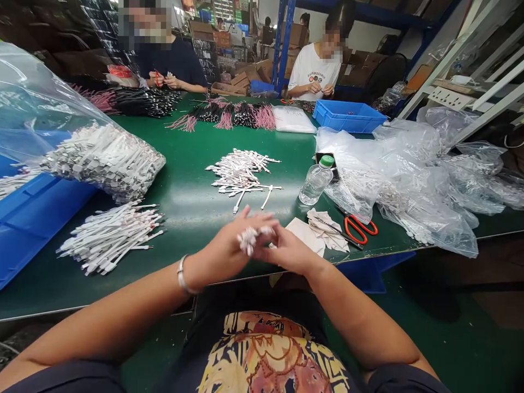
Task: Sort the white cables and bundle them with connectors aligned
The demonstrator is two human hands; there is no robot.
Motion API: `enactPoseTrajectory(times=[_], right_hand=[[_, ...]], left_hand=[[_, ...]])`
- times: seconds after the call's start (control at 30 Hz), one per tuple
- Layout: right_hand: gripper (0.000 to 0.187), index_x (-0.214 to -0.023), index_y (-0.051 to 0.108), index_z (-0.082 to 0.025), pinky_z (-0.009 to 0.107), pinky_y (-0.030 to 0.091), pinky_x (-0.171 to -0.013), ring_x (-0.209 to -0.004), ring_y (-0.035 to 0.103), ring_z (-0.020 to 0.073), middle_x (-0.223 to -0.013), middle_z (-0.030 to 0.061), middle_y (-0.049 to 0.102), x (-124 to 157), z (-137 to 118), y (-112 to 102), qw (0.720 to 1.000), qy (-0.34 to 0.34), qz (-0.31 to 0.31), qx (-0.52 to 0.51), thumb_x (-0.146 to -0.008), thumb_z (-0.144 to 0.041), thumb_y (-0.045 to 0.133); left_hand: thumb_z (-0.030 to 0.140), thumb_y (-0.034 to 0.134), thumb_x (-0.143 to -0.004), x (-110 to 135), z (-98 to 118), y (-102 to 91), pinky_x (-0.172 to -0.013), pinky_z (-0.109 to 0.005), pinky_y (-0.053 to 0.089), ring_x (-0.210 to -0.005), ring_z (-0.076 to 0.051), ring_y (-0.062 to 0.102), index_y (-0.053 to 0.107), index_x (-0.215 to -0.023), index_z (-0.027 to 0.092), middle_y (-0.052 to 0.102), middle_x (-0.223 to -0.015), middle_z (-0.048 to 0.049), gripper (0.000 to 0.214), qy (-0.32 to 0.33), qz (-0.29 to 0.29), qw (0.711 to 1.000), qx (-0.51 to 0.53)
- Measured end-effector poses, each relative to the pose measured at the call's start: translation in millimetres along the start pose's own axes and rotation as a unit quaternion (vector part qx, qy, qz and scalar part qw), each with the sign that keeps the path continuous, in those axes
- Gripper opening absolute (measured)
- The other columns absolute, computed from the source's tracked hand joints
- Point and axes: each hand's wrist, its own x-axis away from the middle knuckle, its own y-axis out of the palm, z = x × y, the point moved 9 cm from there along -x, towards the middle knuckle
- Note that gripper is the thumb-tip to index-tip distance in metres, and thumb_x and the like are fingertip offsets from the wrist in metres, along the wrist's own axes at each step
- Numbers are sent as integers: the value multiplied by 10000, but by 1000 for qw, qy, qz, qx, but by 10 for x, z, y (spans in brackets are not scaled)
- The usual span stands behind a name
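Observation:
A small bundle of short white cables (250, 239) sits between my two hands above the table's front edge, its connector ends pointing toward me. My left hand (223, 245), with a bracelet on the wrist, is closed around the bundle. The fingers of my right hand (292, 251) are bent at the bundle's right side and close on cable ends there; their tips are partly blurred. Just beyond my hands lies a loose pile of white cables (239, 169), with a couple of single ones at its near edge. Another pile of white cables (112, 237) is to the left.
At left, a clear bag of cables (106, 158) leans over a blue bin (45, 213). To the right are a water bottle (316, 183), cloth pieces (327, 229), red-handled scissors (360, 228) and plastic bags (393, 174). Two people sit across the green table (184, 147), near a blue tray (347, 117).

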Motion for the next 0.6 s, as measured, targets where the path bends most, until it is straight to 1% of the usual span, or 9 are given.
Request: enactPoseTrajectory(times=[0.07, 0.1, 0.17, 0.23, 0.3, 0.33, 0.4, 0.5, 0.6], right_hand=[[427, -1125, 643, -199, 406, 321, -1092, -1232, 491, 253, -1241, 69, 601, 172, -40, 351, 989, 10, -143, 23, -721, -321, 708], [372, -1061, 674, -189, 396, 301, -1103, -1214, 504, 253, -1184, 66, 633, 266, -21, 506, 980, 16, -199, 17, -710, -305, 715], [336, -990, 688, -179, 373, 355, -1064, -1140, 560, 238, -1103, 64, 663, 421, 136, 743, 963, 65, -256, -51, -690, -323, 734], [415, -983, 668, -161, 335, 501, -882, -974, 641, 211, -995, 72, 681, 505, 399, 854, 948, 148, -216, -183, -678, -435, 734], [542, -1049, 628, -142, 285, 546, -684, -808, 680, 191, -865, 68, 684, 614, 647, 989, 901, 233, -180, -320, -662, -508, 730], [570, -1059, 617, -134, 262, 541, -625, -752, 686, 184, -821, 62, 681, 664, 724, 1047, 880, 259, -168, -362, -646, -505, 745], [544, -1018, 625, -108, 238, 530, -578, -696, 686, 173, -798, 67, 677, 741, 789, 1117, 859, 287, -159, -393, -639, -471, 766], [424, -862, 673, -64, 227, 523, -598, -687, 666, 147, -790, 85, 673, 797, 742, 1113, 872, 284, -169, -363, -663, -429, 758], [344, -840, 696, -78, 222, 517, -668, -744, 648, 131, -801, 69, 676, 829, 709, 1063, 887, 279, -170, -327, -660, -361, 770]], left_hand=[[209, 465, -877, 162, 299, 197, -1138, -558, 27, -1304, -250, 423, 568, -1210, 267, 566, -1319, -45, 354, 51, -116, 992, 12], [213, 460, -882, 240, 360, 287, -1144, -543, 2, -1311, -241, 415, 564, -1224, 276, 561, -1325, -37, 363, 45, -160, 986, 34], [265, 441, -905, 359, 292, 431, -1154, -499, 118, -1265, -227, 474, 585, -1211, 263, 589, -1292, -44, 338, -37, -193, 973, 117], [353, 434, -914, 469, 40, 544, -1072, -437, 347, -1161, -224, 568, 616, -1172, 224, 633, -1228, -68, 341, -170, -153, 946, 229], [424, 456, -897, 603, -216, 642, -938, -372, 477, -1066, -224, 620, 643, -1121, 185, 661, -1172, -87, 378, -274, -86, 905, 312], [445, 469, -887, 660, -302, 679, -904, -349, 494, -1042, -220, 628, 650, -1111, 177, 668, -1157, -88, 393, -302, -61, 892, 332], [459, 492, -874, 719, -368, 728, -899, -322, 487, -1025, -208, 626, 657, -1120, 181, 674, -1138, -81, 406, -312, -48, 886, 340], [465, 538, -844, 736, -321, 789, -856, -310, 499, -984, -210, 636, 673, -1116, 198, 682, -1115, -84, 404, -297, -91, 878, 364], [476, 612, -783, 749, -258, 845, -719, -290, 532, -870, -220, 667, 706, -1055, 194, 715, -992, -94, 403, -295, -134, 855, 405]])
